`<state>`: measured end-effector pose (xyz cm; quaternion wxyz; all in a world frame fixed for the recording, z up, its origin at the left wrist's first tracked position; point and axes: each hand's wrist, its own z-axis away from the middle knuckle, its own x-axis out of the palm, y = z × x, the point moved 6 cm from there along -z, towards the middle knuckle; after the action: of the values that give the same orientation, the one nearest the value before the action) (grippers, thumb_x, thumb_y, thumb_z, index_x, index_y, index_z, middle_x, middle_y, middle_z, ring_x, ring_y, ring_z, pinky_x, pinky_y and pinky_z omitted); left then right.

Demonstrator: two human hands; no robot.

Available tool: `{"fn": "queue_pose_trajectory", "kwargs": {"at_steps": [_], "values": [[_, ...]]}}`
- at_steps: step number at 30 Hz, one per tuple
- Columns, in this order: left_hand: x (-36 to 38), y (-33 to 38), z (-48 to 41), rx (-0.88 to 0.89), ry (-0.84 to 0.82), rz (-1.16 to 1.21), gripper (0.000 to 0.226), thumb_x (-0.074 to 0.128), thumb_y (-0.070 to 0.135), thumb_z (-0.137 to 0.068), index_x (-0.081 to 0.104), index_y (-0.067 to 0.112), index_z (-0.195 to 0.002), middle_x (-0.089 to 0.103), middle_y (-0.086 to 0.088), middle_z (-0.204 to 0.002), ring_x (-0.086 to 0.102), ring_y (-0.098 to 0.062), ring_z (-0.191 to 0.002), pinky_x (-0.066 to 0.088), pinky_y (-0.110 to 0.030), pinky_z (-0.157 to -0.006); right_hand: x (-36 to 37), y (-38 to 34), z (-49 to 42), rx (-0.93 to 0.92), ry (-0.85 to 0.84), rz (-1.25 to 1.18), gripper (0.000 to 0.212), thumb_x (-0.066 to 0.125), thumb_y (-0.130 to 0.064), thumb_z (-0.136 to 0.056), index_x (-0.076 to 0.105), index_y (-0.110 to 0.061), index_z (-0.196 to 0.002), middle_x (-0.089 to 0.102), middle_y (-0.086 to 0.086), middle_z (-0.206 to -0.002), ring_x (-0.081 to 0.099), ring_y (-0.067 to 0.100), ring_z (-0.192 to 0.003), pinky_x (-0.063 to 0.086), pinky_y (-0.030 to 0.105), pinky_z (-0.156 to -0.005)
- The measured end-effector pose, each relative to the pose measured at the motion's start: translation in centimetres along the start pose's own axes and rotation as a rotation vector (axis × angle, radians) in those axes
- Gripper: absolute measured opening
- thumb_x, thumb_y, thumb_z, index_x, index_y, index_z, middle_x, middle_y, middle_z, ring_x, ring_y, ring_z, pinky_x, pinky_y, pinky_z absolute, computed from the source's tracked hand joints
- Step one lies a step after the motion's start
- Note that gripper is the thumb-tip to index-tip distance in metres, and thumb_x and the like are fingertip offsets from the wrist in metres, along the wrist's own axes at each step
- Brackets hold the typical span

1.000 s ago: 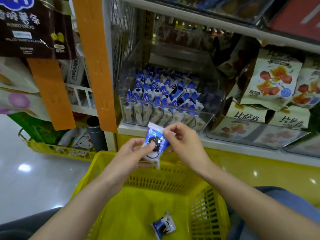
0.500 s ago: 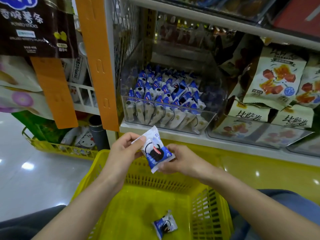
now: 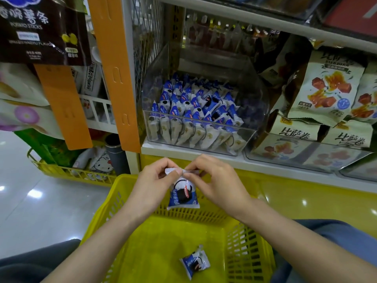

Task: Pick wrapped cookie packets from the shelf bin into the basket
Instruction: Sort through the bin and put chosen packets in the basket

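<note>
Two hands, left hand (image 3: 152, 184) and right hand (image 3: 214, 180), pinch one cookie packet (image 3: 183, 194) by its crimped top seam above the basket (image 3: 247, 246); it looks light, crinkly, probably crushable.

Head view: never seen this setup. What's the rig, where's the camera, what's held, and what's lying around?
There is no robot here. A person works with two bare hands, and the single camera is worn on their head, looking forward and down. That is why both arms come in from the bottom of the picture.

The left hand and right hand both pinch the crimped top edge of one blue-and-white cookie packet. It hangs above a yellow basket. A second packet already lies on the basket floor.

Ahead, on the shelf, a clear bin holds many stocked packets of the same kind. Other snack bags stand to its right.
</note>
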<state>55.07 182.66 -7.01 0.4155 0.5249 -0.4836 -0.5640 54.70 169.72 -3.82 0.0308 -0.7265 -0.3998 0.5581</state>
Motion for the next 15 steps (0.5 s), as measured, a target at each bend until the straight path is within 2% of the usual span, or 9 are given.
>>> {"fn": "queue_pose_trajectory", "kwargs": {"at_steps": [2,5,6,9,11,12,15], "values": [[0.1,0.1,0.0,-0.007,-0.001,0.014,0.013,0.057,0.012,-0.089,0.060,0.013,-0.076,0.063,0.009,-0.066,0.058,-0.002,-0.066,0.045,-0.015,-0.061,-0.4,0.0,-0.1,0.008,0.034,0.028,0.010,0.063,-0.029,-0.085,0.066,-0.020,-0.087,0.058,-0.012,-0.080,0.054,0.004,-0.074,0.050,0.030,-0.064],[-0.6,0.1,0.0,-0.008,0.105,0.014,0.006,0.057,0.012,-0.089,0.056,0.014,-0.083,0.063,-0.004,-0.084,0.061,-0.017,-0.080,0.049,-0.032,-0.074,-1.1,0.7,-0.1,0.102,0.142,-0.041,0.004,0.064,-0.025,-0.085,0.065,-0.022,-0.083,0.058,-0.013,-0.078,0.055,0.004,-0.073,0.048,0.025,-0.062],[-0.9,-0.1,-0.1,-0.019,0.145,-0.014,0.007,0.057,0.013,-0.089,0.054,0.015,-0.083,0.061,-0.004,-0.086,0.060,-0.022,-0.082,0.048,-0.036,-0.075,-1.4,1.0,-0.1,0.132,0.185,-0.067,0.003,0.064,-0.024,-0.085,0.064,-0.022,-0.082,0.058,-0.013,-0.078,0.055,0.004,-0.074,0.047,0.022,-0.061],[-1.0,-1.0,-0.1,-0.190,0.097,0.038,0.020,0.046,0.025,-0.095,0.058,0.015,-0.084,0.063,-0.006,-0.086,0.061,-0.020,-0.074,0.049,-0.026,-0.060,-2.1,1.6,-0.2,0.195,0.276,-0.168,0.002,0.064,-0.020,-0.086,0.063,-0.020,-0.084,0.062,-0.009,-0.081,0.057,0.002,-0.077,0.046,0.014,-0.062],[-0.1,-1.6,0.0,-0.383,-0.020,0.237,0.040,0.034,0.039,-0.096,0.062,0.012,-0.090,0.067,-0.007,-0.087,0.062,-0.019,-0.072,0.050,-0.022,-0.053,-1.9,1.1,-0.1,0.131,0.254,-0.173,0.001,0.065,-0.017,-0.085,0.064,-0.017,-0.084,0.063,-0.007,-0.084,0.059,0.002,-0.079,0.048,0.016,-0.067],[0.3,-1.7,0.2,-0.430,-0.060,0.320,0.046,0.032,0.045,-0.095,0.063,0.011,-0.093,0.069,-0.006,-0.088,0.064,-0.020,-0.074,0.051,-0.023,-0.055,-1.6,0.7,0.0,0.070,0.214,-0.153,0.001,0.065,-0.015,-0.085,0.065,-0.015,-0.085,0.063,-0.005,-0.086,0.059,0.004,-0.081,0.050,0.020,-0.070],[0.4,-1.7,0.2,-0.398,-0.086,0.462,0.044,0.039,0.047,-0.090,0.067,0.015,-0.099,0.073,-0.003,-0.089,0.067,-0.017,-0.080,0.049,-0.028,-0.066,-0.7,-1.0,0.5,-0.130,0.129,0.045,0.005,0.066,-0.017,-0.083,0.068,-0.013,-0.085,0.064,-0.001,-0.092,0.061,0.015,-0.087,0.051,0.033,-0.069]]}}
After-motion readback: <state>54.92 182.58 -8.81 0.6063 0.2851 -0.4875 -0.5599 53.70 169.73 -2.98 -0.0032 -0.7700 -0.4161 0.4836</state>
